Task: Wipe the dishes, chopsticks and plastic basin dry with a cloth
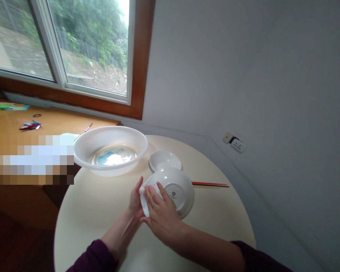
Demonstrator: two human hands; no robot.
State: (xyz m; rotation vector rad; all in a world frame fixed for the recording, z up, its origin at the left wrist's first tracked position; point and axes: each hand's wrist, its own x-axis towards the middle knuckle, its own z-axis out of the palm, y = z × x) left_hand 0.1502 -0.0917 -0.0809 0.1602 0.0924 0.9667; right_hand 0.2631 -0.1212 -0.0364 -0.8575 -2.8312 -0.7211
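A white plate (184, 190) is tilted over the table with its underside toward me, a small dark mark in its foot ring. My left hand (135, 197) grips its left edge, thumb up, with the other fingers hidden behind. Flat against the underside, my right hand (162, 214) presses a white cloth or tissue (143, 198), which also covers the plate's left rim. Just behind is a small stack of white dishes (164, 159). Red and dark chopsticks (211, 184) lie to the right, partly hidden by the plate.
A large translucent basin (113, 166) with some liquid stands at the back left of the round table (93, 211). Beyond it is a wooden desk (62, 117) with pens (30, 125). A wall with a socket (238, 144) borders the right.
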